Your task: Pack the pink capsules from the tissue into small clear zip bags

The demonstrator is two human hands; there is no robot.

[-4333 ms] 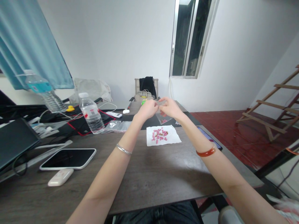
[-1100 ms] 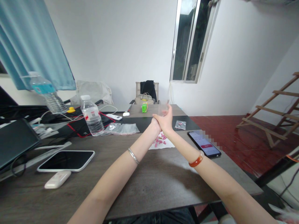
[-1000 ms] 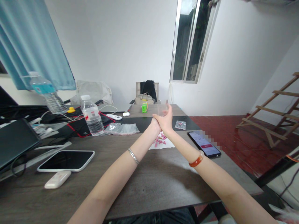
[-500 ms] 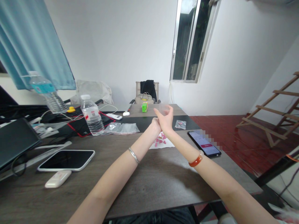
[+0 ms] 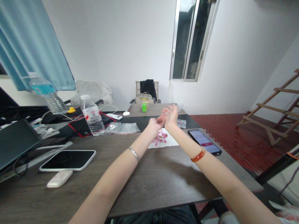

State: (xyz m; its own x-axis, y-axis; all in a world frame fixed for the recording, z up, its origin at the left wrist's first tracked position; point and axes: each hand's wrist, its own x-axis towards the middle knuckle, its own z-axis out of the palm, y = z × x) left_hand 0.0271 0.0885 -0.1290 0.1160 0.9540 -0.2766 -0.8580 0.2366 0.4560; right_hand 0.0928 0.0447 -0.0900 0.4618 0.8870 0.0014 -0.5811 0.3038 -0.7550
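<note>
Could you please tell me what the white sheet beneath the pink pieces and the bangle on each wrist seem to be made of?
White sheet: probably matte paper or tissue, judging by its thin, uneven edges.
Left bangle: likely polished metal, silvery with bright highlights.
Right bangle: glossy, perhaps stone, resin or glass; its orange-red sheen fits each.

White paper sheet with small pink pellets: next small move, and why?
Perhaps lower the left hand to the white paper sheet: small pink pellets lie loose there, and clear plastic film seems to be at the right hand.
</note>
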